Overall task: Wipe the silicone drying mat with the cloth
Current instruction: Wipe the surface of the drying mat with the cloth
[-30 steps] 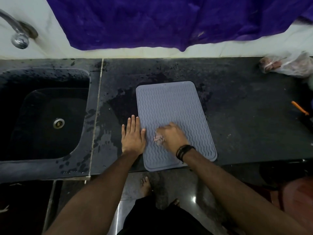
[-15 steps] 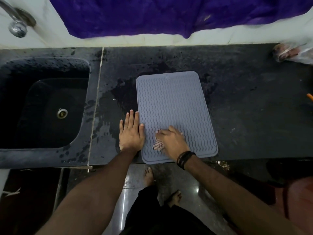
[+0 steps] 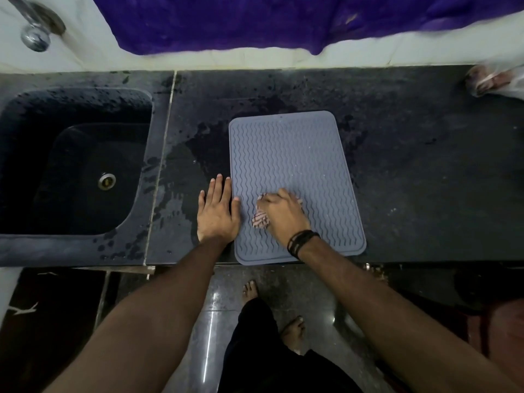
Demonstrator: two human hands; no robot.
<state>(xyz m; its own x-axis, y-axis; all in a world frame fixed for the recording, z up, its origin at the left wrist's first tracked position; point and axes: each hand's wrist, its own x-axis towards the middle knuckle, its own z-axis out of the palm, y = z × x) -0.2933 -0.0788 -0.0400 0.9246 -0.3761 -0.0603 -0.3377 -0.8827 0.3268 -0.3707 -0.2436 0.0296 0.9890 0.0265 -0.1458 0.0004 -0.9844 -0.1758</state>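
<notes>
wiping step: right hand (image 3: 285, 215) gripping bunched striped pinkish cloth (image 3: 260, 218) on grey wavy-ribbed silicone drying mat (image 3: 295, 163); left hand (image 3: 217, 215) lying flat, bracing its edge. next: probably working toward far ribs.

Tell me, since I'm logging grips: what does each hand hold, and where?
The right hand grips the bunched cloth from above; the left hand holds nothing.

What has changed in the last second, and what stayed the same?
The right hand, gripping the crumpled striped cloth, slid it slightly toward the near-left corner of the grey ribbed silicone drying mat. The left hand stays flat on the dark wet counter at the mat's left edge. Nothing was let go.
</notes>
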